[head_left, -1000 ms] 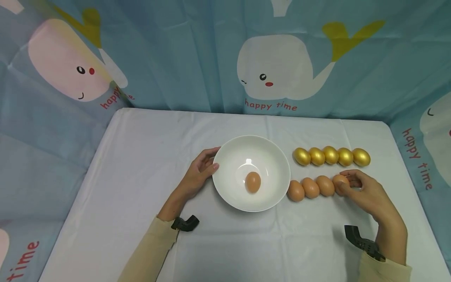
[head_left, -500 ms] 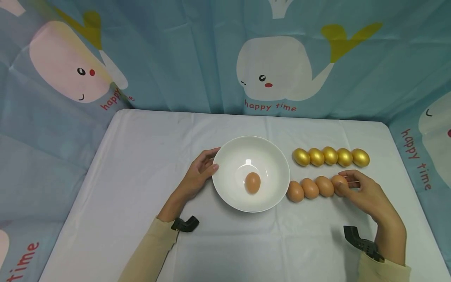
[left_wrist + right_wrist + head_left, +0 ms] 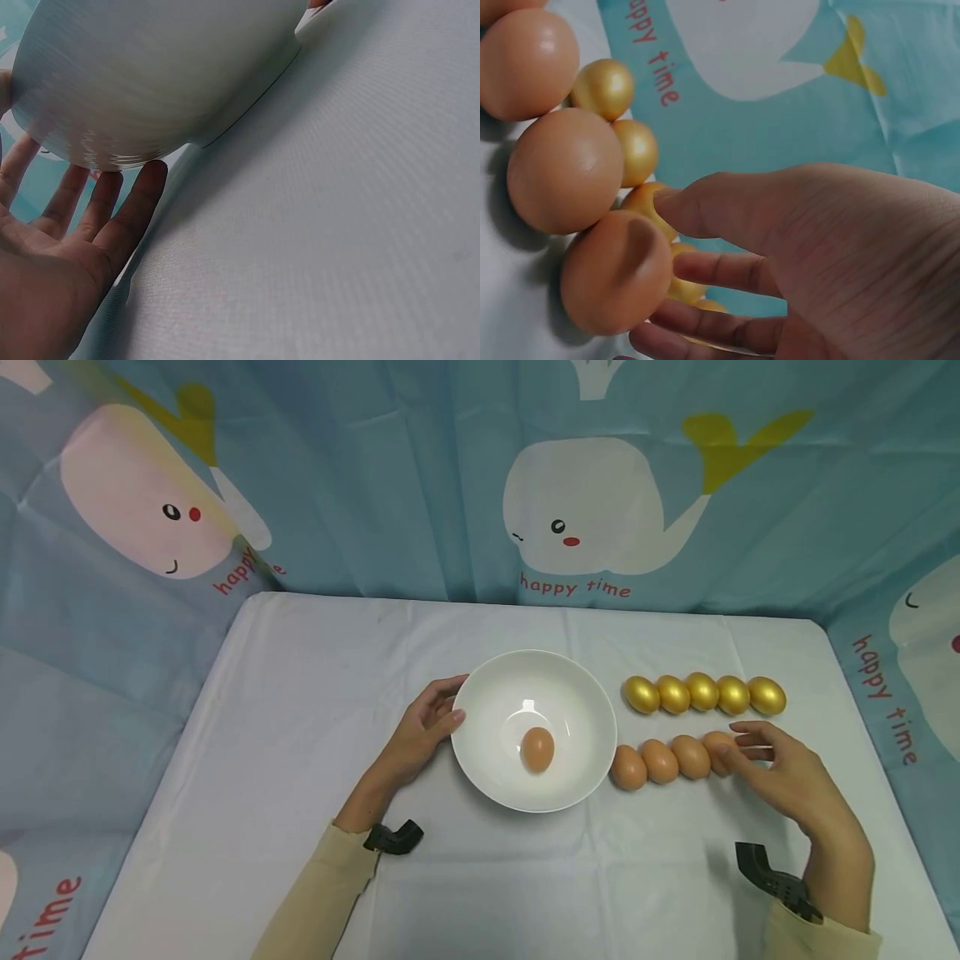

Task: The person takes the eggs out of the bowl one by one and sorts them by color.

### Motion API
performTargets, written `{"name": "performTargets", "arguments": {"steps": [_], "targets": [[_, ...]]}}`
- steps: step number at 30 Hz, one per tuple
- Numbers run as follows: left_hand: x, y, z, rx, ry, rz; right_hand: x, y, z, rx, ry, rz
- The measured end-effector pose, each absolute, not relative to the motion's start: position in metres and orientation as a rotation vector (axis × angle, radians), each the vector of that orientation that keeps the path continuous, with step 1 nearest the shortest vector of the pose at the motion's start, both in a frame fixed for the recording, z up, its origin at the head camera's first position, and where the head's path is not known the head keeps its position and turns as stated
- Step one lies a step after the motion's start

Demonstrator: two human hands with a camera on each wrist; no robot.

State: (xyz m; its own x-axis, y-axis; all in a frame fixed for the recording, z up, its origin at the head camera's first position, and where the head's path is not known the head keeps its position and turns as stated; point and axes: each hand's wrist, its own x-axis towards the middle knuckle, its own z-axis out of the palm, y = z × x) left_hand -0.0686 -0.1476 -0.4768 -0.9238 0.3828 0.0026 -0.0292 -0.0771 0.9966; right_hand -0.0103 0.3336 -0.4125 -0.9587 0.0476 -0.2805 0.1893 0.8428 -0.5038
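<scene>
A white bowl stands mid-table with one brown egg inside. My left hand holds the bowl's left side, thumb at the rim. In the left wrist view, its spread fingers lie against the outer wall. Right of the bowl, several brown eggs form a row. Around the row's right end, my right hand is spread. In the right wrist view, its thumb stands off the end egg and casts a shadow on it; the other fingertips are close beside that egg.
Several golden eggs form a second row just behind the brown ones. White cloth covers the table. A blue whale-print curtain hangs along the back and both sides.
My right hand's fingers have parted from the end brown egg and the hand has shifted slightly right. The left hand and bowl have stayed in place.
</scene>
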Motion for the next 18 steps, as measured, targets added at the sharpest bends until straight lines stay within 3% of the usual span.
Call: {"name": "performTargets", "arguments": {"steps": [18], "targets": [[-0.069, -0.147, -0.478, 0.39, 1.894, 2.1, -0.008, 0.312, -0.392, 0.166, 2.957, -0.866]]}}
